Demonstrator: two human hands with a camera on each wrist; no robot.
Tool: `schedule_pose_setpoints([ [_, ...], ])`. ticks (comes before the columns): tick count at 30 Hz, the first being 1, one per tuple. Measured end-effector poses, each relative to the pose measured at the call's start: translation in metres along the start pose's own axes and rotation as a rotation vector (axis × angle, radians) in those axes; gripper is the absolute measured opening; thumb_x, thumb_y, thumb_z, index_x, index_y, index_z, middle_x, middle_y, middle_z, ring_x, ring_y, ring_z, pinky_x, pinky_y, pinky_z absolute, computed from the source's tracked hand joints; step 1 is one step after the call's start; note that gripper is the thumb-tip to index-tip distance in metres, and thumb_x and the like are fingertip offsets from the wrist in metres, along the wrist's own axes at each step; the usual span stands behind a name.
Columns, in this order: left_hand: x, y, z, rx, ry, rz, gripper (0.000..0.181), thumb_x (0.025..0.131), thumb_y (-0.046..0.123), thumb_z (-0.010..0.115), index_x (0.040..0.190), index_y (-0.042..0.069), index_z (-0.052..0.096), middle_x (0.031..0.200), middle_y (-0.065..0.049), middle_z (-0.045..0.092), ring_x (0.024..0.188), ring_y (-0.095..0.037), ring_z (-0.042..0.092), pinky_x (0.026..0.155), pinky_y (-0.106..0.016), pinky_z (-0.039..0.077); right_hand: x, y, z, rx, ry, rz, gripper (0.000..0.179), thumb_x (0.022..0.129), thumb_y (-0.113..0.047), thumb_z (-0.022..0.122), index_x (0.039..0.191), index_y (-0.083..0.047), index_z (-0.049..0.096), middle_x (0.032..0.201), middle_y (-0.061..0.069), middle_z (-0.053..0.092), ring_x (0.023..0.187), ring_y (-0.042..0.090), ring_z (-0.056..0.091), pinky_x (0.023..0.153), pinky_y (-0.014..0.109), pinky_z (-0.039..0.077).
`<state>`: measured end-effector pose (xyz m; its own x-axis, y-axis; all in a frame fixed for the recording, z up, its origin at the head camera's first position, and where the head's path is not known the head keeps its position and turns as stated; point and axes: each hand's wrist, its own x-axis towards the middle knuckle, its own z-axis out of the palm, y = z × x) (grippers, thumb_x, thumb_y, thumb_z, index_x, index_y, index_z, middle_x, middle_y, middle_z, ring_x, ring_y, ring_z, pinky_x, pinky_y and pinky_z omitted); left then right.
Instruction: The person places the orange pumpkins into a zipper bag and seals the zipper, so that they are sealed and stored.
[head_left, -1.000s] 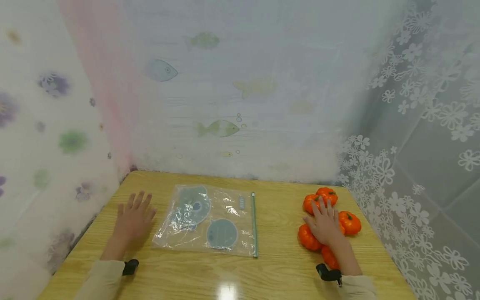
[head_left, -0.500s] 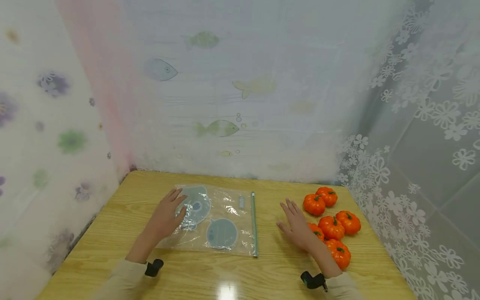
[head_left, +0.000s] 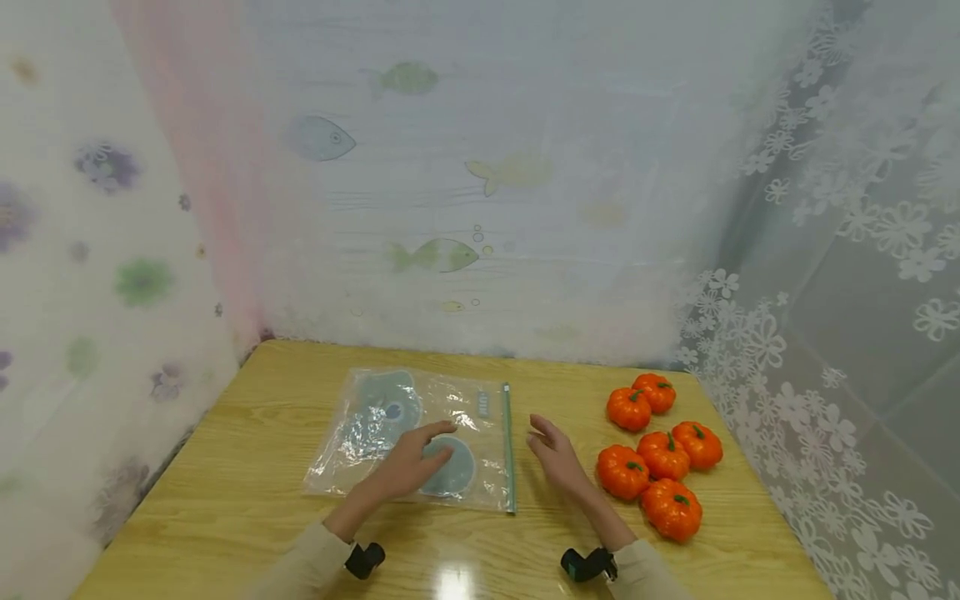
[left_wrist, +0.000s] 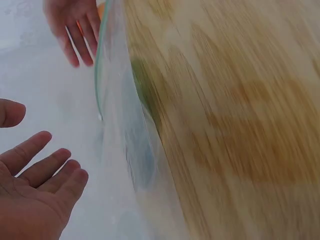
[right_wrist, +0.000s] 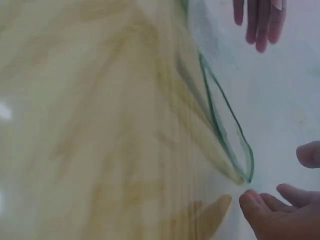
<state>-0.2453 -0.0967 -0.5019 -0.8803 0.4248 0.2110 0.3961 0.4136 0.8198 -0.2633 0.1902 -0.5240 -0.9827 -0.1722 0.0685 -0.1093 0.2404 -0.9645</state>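
Nearest, the left hand (head_left: 408,462) hovers over a clear zip bag (head_left: 431,404), the right hand (head_left: 557,458) beside its green zip edge (head_left: 508,454); each grip is apart and holds nothing. The bag lies on the bench (head_left: 285,417), probably light, limp and slippery, best pinched by that edge. Right of it, six mini pumpkins (head_left: 663,456) look firm and smooth, best cupped round their ribbed sides.

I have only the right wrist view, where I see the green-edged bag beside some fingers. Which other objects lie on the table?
Observer: The head view shows six orange pumpkins on the table, to the right of the right hand.
Operator: Thank you. And to the left of it?
Observer: There, in the head view, the left hand partly covers a round bluish print on the bag; I cannot tell whether it touches.
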Motion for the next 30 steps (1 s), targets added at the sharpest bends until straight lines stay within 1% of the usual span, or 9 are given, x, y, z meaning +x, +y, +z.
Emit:
schedule_pose_setpoints([
  [5, 0.010, 0.004, 0.015, -0.168, -0.015, -0.064, 0.043, 0.105, 0.017, 0.058, 0.142, -0.003, 0.055, 0.143, -0.023, 0.056, 0.132, -0.042, 0.053, 0.106, -0.052, 0.048, 0.016, 0.004, 0.001, 0.103, -0.028, 0.043, 0.052, 0.110, -0.010, 0.042, 0.151, 0.019, 0.028, 0.154, 0.040, 0.031, 0.142, 0.051, 0.037, 0.114, 0.056, 0.037],
  [9, 0.022, 0.000, 0.027, -0.244, 0.019, -0.106, 0.041, 0.104, 0.014, 0.057, 0.139, -0.007, 0.056, 0.139, -0.027, 0.058, 0.127, -0.043, 0.058, 0.104, -0.051, 0.050, 0.029, 0.006, 0.001, 0.157, -0.059, 0.041, 0.052, 0.111, -0.009, 0.038, 0.150, 0.022, 0.023, 0.154, 0.043, 0.028, 0.142, 0.053, 0.034, 0.116, 0.057, 0.033],
  [12, 0.029, -0.004, 0.035, -0.290, 0.049, -0.123, 0.042, 0.103, 0.015, 0.057, 0.138, -0.010, 0.056, 0.137, -0.029, 0.059, 0.125, -0.044, 0.059, 0.104, -0.052, 0.049, 0.035, 0.005, 0.002, 0.184, -0.060, 0.060, 0.052, 0.111, -0.008, 0.036, 0.150, 0.023, 0.021, 0.153, 0.044, 0.027, 0.142, 0.054, 0.034, 0.116, 0.058, 0.034],
  [15, 0.035, -0.010, 0.042, -0.315, 0.070, -0.092, 0.047, 0.103, 0.021, 0.058, 0.136, -0.012, 0.055, 0.134, -0.031, 0.059, 0.122, -0.044, 0.061, 0.102, -0.050, 0.051, 0.039, 0.004, 0.003, 0.202, -0.055, 0.096, 0.050, 0.111, -0.006, 0.034, 0.150, 0.023, 0.022, 0.153, 0.044, 0.027, 0.141, 0.055, 0.035, 0.115, 0.056, 0.036],
  [17, 0.039, -0.012, 0.046, -0.308, 0.085, -0.057, 0.051, 0.103, 0.026, 0.057, 0.134, -0.014, 0.055, 0.131, -0.032, 0.060, 0.118, -0.042, 0.063, 0.098, -0.046, 0.054, 0.040, 0.003, 0.003, 0.201, -0.057, 0.123, 0.050, 0.111, -0.007, 0.034, 0.150, 0.023, 0.022, 0.152, 0.044, 0.028, 0.140, 0.054, 0.036, 0.113, 0.054, 0.039],
  [20, 0.045, -0.013, 0.051, -0.320, 0.098, -0.065, 0.053, 0.103, 0.028, 0.056, 0.135, -0.014, 0.054, 0.131, -0.032, 0.060, 0.118, -0.039, 0.064, 0.095, -0.042, 0.056, 0.042, 0.001, 0.003, 0.213, -0.082, 0.169, 0.051, 0.111, -0.008, 0.035, 0.151, 0.020, 0.022, 0.153, 0.042, 0.030, 0.138, 0.052, 0.042, 0.107, 0.048, 0.049],
  [23, 0.051, -0.010, 0.054, -0.369, 0.095, -0.149, 0.049, 0.104, 0.022, 0.053, 0.138, -0.014, 0.052, 0.136, -0.033, 0.057, 0.122, -0.041, 0.060, 0.097, -0.046, 0.054, 0.043, -0.001, 0.001, 0.256, -0.141, 0.212, 0.052, 0.111, -0.008, 0.035, 0.153, 0.019, 0.018, 0.153, 0.042, 0.030, 0.132, 0.045, 0.053, 0.097, 0.039, 0.056],
  [26, 0.056, -0.010, 0.057, -0.415, 0.081, -0.216, 0.047, 0.104, 0.015, 0.052, 0.141, -0.015, 0.048, 0.141, -0.034, 0.053, 0.127, -0.045, 0.056, 0.100, -0.050, 0.053, 0.044, -0.002, -0.001, 0.292, -0.200, 0.258, 0.054, 0.111, -0.009, 0.035, 0.153, 0.018, 0.016, 0.153, 0.041, 0.033, 0.118, 0.031, 0.064, 0.089, 0.031, 0.058],
  [30, 0.056, -0.003, 0.058, -0.436, 0.081, -0.264, 0.047, 0.104, 0.012, 0.051, 0.141, -0.017, 0.047, 0.142, -0.036, 0.051, 0.129, -0.047, 0.054, 0.101, -0.052, 0.052, 0.046, -0.003, -0.004, 0.279, -0.252, 0.292, 0.054, 0.112, -0.012, 0.035, 0.154, 0.018, 0.017, 0.152, 0.037, 0.037, 0.102, 0.013, 0.064, 0.084, 0.027, 0.055],
])
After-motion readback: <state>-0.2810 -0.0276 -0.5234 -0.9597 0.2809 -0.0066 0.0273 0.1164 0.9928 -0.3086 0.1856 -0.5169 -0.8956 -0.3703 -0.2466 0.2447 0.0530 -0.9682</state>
